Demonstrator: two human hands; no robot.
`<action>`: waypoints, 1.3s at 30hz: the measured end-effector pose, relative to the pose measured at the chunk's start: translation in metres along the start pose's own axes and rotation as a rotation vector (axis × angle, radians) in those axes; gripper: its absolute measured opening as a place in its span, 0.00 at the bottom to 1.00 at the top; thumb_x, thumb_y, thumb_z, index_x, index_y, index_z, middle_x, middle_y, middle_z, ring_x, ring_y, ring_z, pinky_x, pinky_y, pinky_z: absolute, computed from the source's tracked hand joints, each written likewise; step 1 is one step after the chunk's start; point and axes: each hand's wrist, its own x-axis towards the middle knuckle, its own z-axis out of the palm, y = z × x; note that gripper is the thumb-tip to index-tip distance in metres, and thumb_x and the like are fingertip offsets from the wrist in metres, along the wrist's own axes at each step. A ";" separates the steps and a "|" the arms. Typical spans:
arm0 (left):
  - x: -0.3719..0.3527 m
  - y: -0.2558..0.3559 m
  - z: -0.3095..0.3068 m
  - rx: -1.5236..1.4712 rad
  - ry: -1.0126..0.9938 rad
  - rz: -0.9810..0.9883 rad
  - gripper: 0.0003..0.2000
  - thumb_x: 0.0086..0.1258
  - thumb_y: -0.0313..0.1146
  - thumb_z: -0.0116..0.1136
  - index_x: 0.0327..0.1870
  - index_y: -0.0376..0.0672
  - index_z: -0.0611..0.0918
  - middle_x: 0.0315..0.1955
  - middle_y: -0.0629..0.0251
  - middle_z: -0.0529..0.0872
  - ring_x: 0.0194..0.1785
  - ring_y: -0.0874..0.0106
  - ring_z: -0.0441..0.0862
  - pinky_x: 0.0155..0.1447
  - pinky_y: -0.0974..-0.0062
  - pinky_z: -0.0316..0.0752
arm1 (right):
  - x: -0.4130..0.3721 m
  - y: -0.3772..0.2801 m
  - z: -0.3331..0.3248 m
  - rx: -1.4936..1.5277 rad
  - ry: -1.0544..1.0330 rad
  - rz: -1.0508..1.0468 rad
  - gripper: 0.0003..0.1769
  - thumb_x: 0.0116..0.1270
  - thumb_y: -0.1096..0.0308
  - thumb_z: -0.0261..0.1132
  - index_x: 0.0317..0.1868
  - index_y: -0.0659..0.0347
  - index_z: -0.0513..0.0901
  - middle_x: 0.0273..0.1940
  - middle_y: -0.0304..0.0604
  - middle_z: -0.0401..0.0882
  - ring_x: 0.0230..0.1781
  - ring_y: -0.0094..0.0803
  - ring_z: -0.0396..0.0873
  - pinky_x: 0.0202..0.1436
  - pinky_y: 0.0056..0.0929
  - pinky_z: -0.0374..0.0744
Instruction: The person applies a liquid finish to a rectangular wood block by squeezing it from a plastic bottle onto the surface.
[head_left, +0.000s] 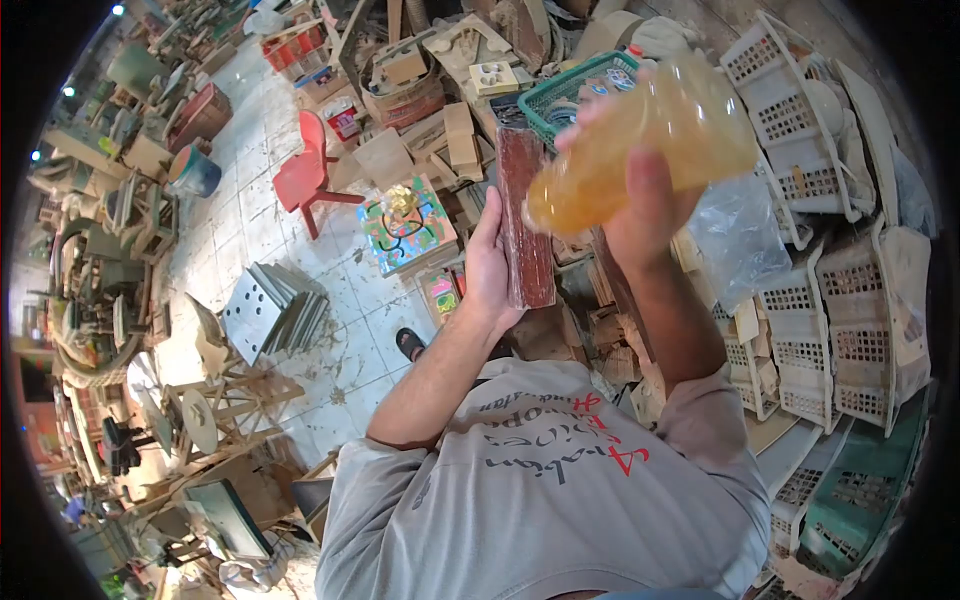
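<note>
My left hand (pixel 487 262) is closed around the side of a reddish-brown wooden block (pixel 527 265), which stands lengthwise in front of my chest with pale streaks on its face. In my right hand (pixel 652 205) is a clear plastic bottle (pixel 690 125) of amber liquid, tipped so its neck points down and left. The bottle's mouth comes right up to the block's face, overlapping its edge in this view. The fingers of my right hand lie partly behind the bottle, the thumb in front.
Stacked white plastic crates (pixel 785 110) line the right side. A green basket (pixel 575 95) is beyond the block. To the left are a red chair (pixel 305 170), a colourful low table (pixel 400 240) and stacked grey panels (pixel 262 305). Wood scraps and machines surround the tiled floor.
</note>
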 end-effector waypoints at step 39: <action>0.016 0.015 -0.024 -0.082 -0.049 0.004 0.20 0.72 0.49 0.36 0.52 0.46 0.73 0.36 0.65 0.79 0.34 0.69 0.78 0.40 0.68 0.76 | -0.043 -0.054 -0.004 0.086 -0.037 0.204 0.48 0.50 0.42 0.67 0.60 0.63 0.53 0.38 0.51 0.71 0.32 0.41 0.76 0.36 0.38 0.79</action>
